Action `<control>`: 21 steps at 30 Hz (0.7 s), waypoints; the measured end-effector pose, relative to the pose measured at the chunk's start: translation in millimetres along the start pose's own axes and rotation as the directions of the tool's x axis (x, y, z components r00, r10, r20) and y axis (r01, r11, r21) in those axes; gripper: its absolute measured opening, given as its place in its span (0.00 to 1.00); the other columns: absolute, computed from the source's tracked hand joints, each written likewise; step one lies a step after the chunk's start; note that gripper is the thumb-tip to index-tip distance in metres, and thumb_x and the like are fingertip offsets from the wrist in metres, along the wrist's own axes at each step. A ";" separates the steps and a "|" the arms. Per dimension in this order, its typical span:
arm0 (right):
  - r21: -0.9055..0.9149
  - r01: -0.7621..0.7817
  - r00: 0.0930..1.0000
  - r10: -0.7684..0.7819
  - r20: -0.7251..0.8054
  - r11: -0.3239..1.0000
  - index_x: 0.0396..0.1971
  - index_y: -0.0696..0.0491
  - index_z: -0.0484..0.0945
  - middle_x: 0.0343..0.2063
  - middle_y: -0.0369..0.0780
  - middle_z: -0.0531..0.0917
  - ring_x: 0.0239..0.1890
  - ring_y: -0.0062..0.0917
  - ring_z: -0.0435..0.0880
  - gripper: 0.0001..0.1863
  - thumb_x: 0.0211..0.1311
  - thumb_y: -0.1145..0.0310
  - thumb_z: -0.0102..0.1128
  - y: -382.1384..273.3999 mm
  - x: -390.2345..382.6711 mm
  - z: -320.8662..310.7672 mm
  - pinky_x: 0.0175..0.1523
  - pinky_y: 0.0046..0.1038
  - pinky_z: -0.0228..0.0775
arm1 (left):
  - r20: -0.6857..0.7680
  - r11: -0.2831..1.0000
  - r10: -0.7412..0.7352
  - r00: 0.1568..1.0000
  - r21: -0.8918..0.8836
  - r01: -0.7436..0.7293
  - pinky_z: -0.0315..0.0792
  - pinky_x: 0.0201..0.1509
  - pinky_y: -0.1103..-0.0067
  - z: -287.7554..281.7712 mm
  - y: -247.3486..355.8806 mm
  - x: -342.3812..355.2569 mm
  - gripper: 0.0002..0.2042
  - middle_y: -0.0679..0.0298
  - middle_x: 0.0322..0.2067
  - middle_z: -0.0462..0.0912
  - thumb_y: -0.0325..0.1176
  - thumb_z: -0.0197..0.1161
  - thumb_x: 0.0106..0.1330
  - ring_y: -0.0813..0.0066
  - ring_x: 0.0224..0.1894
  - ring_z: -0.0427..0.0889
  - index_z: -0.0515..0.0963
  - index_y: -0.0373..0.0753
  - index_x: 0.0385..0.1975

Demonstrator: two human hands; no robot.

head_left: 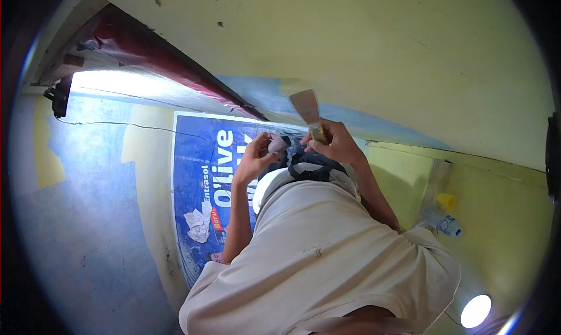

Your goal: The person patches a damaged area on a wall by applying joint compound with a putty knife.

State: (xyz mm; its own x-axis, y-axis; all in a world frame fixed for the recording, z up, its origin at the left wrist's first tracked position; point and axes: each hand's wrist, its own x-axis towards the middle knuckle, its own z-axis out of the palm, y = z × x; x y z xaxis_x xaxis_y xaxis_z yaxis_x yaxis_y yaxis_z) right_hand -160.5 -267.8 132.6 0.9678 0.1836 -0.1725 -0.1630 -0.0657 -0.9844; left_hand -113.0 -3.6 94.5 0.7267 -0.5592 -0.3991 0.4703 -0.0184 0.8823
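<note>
My right hand [338, 143] is closed round the yellowish handle of a putty knife [305, 106]. Its broad, flat blade points up and away from me, toward the wall. Just left of it, my left hand [255, 157] grips a rounded pinkish-grey object [277, 146] with a dark end, whose kind I cannot make out. Both hands are held in front of my waist, a small gap apart. Part of the left hand's object is hidden by the fingers.
A blue printed banner [196, 154] lies below, with crumpled white paper [198, 223] on it. At the right are a plastic bottle [447, 224], a yellow cup [447, 202] and a bright lamp [476, 311]. A yellow wall [380, 49] rises ahead; a dark-red panel [146, 51] juts out left.
</note>
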 end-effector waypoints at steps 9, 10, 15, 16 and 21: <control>0.042 -0.097 0.979 0.103 -0.178 0.994 0.42 0.59 0.79 0.22 0.38 0.82 0.19 0.16 0.79 0.12 0.57 0.77 0.59 20.2 -17.4 -18.8 0.25 0.21 0.73 | 0.196 0.685 0.619 0.761 -0.608 -0.401 0.65 0.28 0.76 50.4 83.2 -28.3 0.23 0.69 0.16 0.70 0.31 0.84 0.42 0.77 0.20 0.69 0.72 0.35 0.31; 0.048 -0.113 0.968 0.121 -0.220 0.992 0.42 0.59 0.79 0.21 0.38 0.82 0.19 0.15 0.79 0.12 0.57 0.77 0.59 21.6 -17.7 -18.0 0.25 0.21 0.72 | 0.151 0.553 0.749 0.646 -0.679 -0.483 0.65 0.26 0.75 68.2 106.8 -36.0 0.22 0.68 0.14 0.72 0.28 0.83 0.43 0.75 0.17 0.69 0.76 0.31 0.35; 0.047 -0.125 0.952 0.133 -0.275 0.991 0.42 0.58 0.79 0.21 0.37 0.82 0.18 0.15 0.77 0.11 0.58 0.76 0.60 23.3 -19.1 -16.6 0.23 0.21 0.70 | 0.132 0.312 0.920 0.370 -0.817 -0.484 0.64 0.20 0.74 122.5 190.1 -74.9 0.14 0.62 0.14 0.76 0.29 0.70 0.59 0.71 0.13 0.71 0.80 0.30 0.42; 0.045 -0.129 0.956 0.136 -0.260 0.991 0.42 0.58 0.79 0.21 0.37 0.82 0.18 0.15 0.77 0.11 0.58 0.76 0.60 22.7 -18.9 -14.8 0.23 0.21 0.70 | 0.147 0.283 0.944 0.296 -0.822 -0.494 0.66 0.21 0.74 126.8 194.2 -78.4 0.10 0.60 0.16 0.76 0.31 0.64 0.64 0.69 0.14 0.72 0.80 0.36 0.43; -0.029 -0.155 0.966 0.146 -0.212 0.987 0.42 0.58 0.79 0.21 0.39 0.83 0.16 0.16 0.77 0.11 0.57 0.75 0.60 20.0 -14.4 -6.5 0.23 0.21 0.70 | 0.383 0.427 0.904 0.190 -0.802 -0.417 0.67 0.22 0.75 122.4 231.7 -93.9 0.16 0.55 0.19 0.76 0.40 0.46 0.77 0.65 0.18 0.74 0.81 0.48 0.31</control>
State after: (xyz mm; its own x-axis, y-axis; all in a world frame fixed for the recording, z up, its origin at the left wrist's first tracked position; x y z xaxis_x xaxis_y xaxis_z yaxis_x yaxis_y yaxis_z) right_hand -176.5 -278.1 115.6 0.9522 -0.0400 -0.3029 -0.3055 -0.1220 -0.9443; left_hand -133.6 -56.8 366.9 0.3720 -0.4402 0.8172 0.2996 0.8902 0.3432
